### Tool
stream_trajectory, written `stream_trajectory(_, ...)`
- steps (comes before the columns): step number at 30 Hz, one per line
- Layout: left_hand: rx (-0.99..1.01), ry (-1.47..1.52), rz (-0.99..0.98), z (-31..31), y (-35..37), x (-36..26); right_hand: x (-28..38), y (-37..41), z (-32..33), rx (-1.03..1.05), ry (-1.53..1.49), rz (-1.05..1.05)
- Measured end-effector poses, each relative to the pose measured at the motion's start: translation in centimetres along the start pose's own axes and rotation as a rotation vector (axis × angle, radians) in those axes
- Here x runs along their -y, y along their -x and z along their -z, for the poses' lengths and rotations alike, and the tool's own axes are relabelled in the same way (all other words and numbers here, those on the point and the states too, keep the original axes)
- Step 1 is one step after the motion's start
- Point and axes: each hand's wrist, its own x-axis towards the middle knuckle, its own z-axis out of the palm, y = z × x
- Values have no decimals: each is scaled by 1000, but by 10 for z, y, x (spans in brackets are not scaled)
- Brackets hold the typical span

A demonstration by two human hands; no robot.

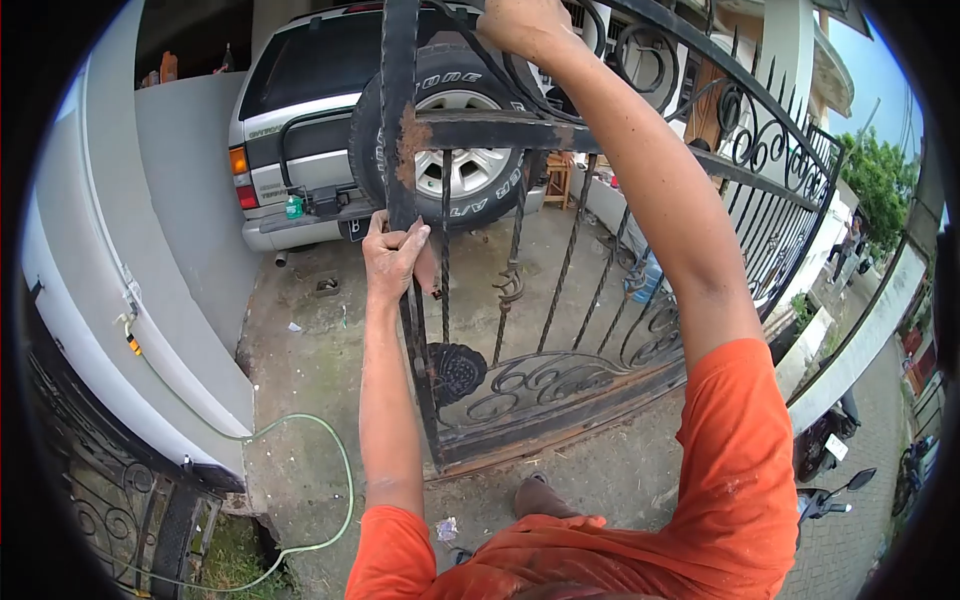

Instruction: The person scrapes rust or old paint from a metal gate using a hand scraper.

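A black wrought-iron gate [480, 130] with twisted bars and scrollwork stands before me, rust-brown where its crossbar meets the upright. My left hand [393, 258] is closed around the gate's end upright, below that crossbar. A pinkish-brown flat piece [427, 268], like sandpaper, shows beside the thumb against the metal; part of it is hidden. High up, my right hand [525, 25] is closed on the upper ironwork of the gate, its fingers partly out of view at the top edge.
Behind the gate a parked car [310, 120] carries a spare tire [365, 140]. A pale green hose [345, 470] loops over the concrete at left, near a white wall [190, 180]. Motorbikes [830, 440] stand at right; a blue water jug [645, 280] sits beyond the bars.
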Motion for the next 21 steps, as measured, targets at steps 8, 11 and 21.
stream_trajectory(8,2,-21,46,0,-2,5,-9,-7,-41,-283,33,85)
stream_trajectory(11,14,-27,18,1,-3,5,-9,-8,-31,-265,130,103)
stream_trajectory(21,36,-105,14,3,-2,4,21,-21,3,-138,83,134)
